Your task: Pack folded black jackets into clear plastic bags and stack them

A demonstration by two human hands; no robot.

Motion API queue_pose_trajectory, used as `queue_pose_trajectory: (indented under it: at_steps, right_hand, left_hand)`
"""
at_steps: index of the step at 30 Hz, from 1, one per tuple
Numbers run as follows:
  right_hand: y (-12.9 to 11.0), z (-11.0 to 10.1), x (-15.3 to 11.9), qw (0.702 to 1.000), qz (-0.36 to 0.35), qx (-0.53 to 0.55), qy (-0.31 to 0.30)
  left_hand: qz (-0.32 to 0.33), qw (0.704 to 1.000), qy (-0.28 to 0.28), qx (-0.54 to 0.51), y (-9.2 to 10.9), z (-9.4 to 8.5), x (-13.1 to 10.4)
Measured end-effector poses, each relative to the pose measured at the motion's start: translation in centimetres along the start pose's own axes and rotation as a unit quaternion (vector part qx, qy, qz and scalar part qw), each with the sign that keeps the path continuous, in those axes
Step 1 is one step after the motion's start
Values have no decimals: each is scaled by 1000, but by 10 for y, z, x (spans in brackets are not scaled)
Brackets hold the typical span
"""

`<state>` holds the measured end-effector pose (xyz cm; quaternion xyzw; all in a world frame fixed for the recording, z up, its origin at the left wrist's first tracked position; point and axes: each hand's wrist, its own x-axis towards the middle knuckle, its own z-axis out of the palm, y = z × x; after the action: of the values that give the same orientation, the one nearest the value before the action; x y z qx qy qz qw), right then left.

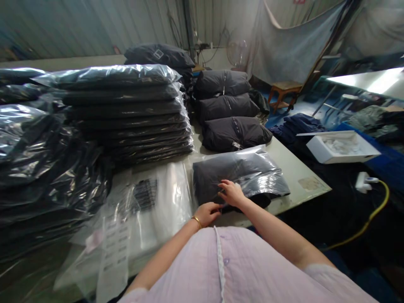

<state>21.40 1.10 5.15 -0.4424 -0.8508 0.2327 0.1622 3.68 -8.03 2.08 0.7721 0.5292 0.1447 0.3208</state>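
Note:
A folded dark garment [217, 172] lies in a clear plastic bag [261, 179] on the table in front of me. My left hand [208, 213] is at the bag's near edge, fingers closed on the plastic; a gold bracelet circles that wrist. Just right of it, my right hand [232, 194] rests on top of the bagged garment with its fingers apart. Part of the garment's dark hem shows along the near right edge of the bag. To the left lies a pile of flat clear bags [172, 189], beside a white printed strip [112, 256].
Tall stacks of bagged dark garments [126, 113] rise at the left. Folded dark jackets [236, 132] sit behind the bag. The table [311, 183] ends at a corner on the right. Past it are an open white box [341, 147] and a yellow cord [375, 214].

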Motion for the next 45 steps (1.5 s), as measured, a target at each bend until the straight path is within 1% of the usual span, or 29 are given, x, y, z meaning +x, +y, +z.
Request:
queue_pose_trajectory:
  at_steps: [2,4,5,6,7,9,12,14,15,16,17,19,22,24,26,28,32,34,37,39,40,42,45]
  right_hand:
    - [-6,12,0,1000,-3,-3,-7]
    - [-12,18,0,1000,-14,-14,-2]
    - [-16,20,1,1000,-19,-22,3]
    - [-20,22,2,999,-23,-31,8]
    - [-25,24,4,999,-26,-40,15]
    - [-37,27,8,997,-37,-58,28]
    - [-60,38,14,994,-62,-73,44]
    - [-76,48,16,994,-75,-73,41]
    - [-83,54,17,994,-80,-70,35]
    - [-90,60,17,994,-84,-65,27]
    - [-95,65,17,994,-87,-60,18]
    - [-105,76,17,995,-89,-50,1]
    - [-112,86,16,996,-83,-41,-15]
    - [-115,88,16,996,-79,-42,-21]
    - [-116,89,17,996,-76,-46,-26]
    - [-117,89,19,995,-76,-49,-32]
    - [-124,93,24,995,-86,-46,-36]
    - [-129,96,27,994,-93,-42,-37]
    - [-136,101,29,993,-105,-33,-44]
    - [-140,103,28,992,-113,-28,-52]
    - [-141,104,27,991,-115,-26,-57]
    - [-142,106,25,990,-119,-23,-71]
    - [-143,110,22,988,-123,-18,-96]
  left_hand:
    - [-36,992,120,-31,-12,-17,-23]
    - [-74,968,238,2,-32,-37,-53]
    - [-101,949,298,34,-44,-49,-70]
    - [-135,922,355,70,-58,-60,-89]
    - [-170,894,403,102,-72,-71,-108]
    - [-226,836,478,144,-99,-89,-148]
    - [-317,747,556,179,-132,-106,-204]
    - [-373,696,581,197,-147,-111,-235]
    - [-397,679,583,204,-153,-112,-248]
    - [-417,668,579,209,-159,-112,-260]
    - [-434,665,571,210,-165,-113,-271]
    - [-457,669,550,202,-175,-114,-288]
    - [-476,687,517,184,-188,-119,-305]
    - [-487,708,477,185,-191,-122,-311]
    - [-497,730,423,201,-189,-125,-312]
    - [-493,752,372,230,-182,-127,-306]
    - [-443,801,288,281,-170,-129,-283]
    - [-446,811,248,286,-171,-131,-271]
    - [-477,816,198,260,-180,-135,-259]
    - [-490,821,194,219,-187,-137,-252]
    - [-488,826,204,196,-189,-138,-248]
    - [-466,836,242,159,-188,-139,-237]
    - [-419,849,300,115,-175,-132,-212]
